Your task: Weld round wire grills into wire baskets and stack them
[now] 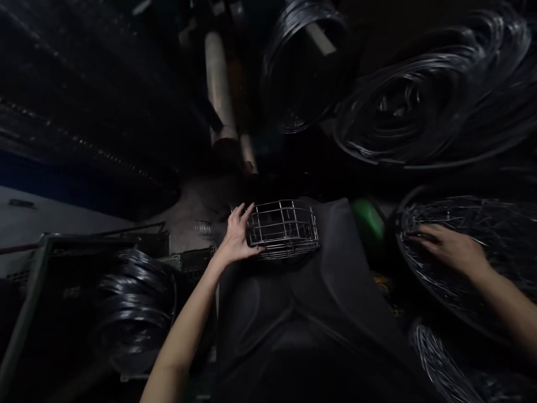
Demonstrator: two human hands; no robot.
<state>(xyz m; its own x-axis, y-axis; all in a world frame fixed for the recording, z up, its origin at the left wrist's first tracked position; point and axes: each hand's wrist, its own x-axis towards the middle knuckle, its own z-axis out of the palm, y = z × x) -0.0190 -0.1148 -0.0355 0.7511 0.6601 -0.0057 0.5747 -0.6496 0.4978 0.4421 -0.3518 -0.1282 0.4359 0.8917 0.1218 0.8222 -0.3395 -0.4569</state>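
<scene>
A small rectangular wire basket (pixel 289 232) of thin metal rods rests on the black apron (pixel 293 313) over my lap. My left hand (pixel 240 238) grips its left end, thumb along the near lower side and fingers over the top. Off to the right, my right hand (pixel 455 249) is in a round black tub (pixel 405 238) with many loose wire pieces (pixel 499 224). Its fingers are pressed together near the tub's left inner side. Whatever they pinch is too dark and blurred to make out.
Large wire coils (pixel 419 106) stand at the far right, and another coil (pixel 293 61) hangs near the top middle. A crate (pixel 46 280) at the left has coiled wire (pixel 138 302) beside it. A pale pipe (pixel 218 84) stands ahead. A wire bundle (pixel 440 358) lies lower right.
</scene>
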